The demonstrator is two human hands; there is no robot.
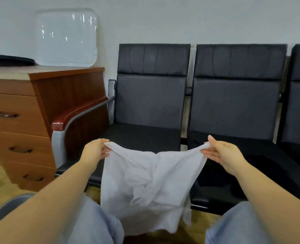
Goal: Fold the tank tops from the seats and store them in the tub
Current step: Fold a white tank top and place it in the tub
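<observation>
The white tank top point(145, 187) hangs crumpled between the knees, stretched sideways: left hand point(94, 150) pinches one top corner, right hand point(223, 154) pinches the other, both equally near, seats point(145, 136) just beyond.

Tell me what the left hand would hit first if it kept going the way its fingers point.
Probably the left seat's cushion, past the white tank top corner the left hand pinches; depth is unclear.
</observation>
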